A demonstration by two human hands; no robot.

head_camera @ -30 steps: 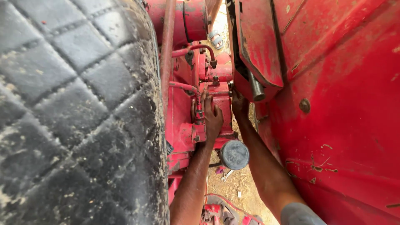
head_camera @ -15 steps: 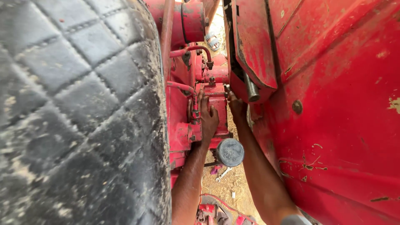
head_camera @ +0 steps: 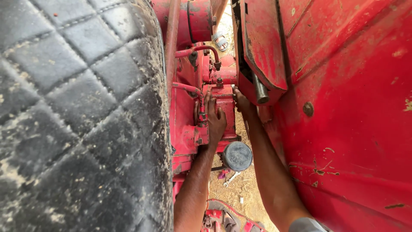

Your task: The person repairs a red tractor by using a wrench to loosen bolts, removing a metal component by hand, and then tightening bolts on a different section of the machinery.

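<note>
1. Left hand [head_camera: 214,118] lies flat on the red cast-metal housing block [head_camera: 225,107], fingers spread loose, gripping nothing.
2. Right hand [head_camera: 243,103] is pressed to that block's right side, under the red sheet-metal panel [head_camera: 262,51]; I cannot tell whether its fingers are closed.
3. The block sits between the big black muddy rubber tyre [head_camera: 77,120] and the red fender [head_camera: 352,120].
4. A round grey metal cap [head_camera: 237,156] sits just below the left wrist.
</note>
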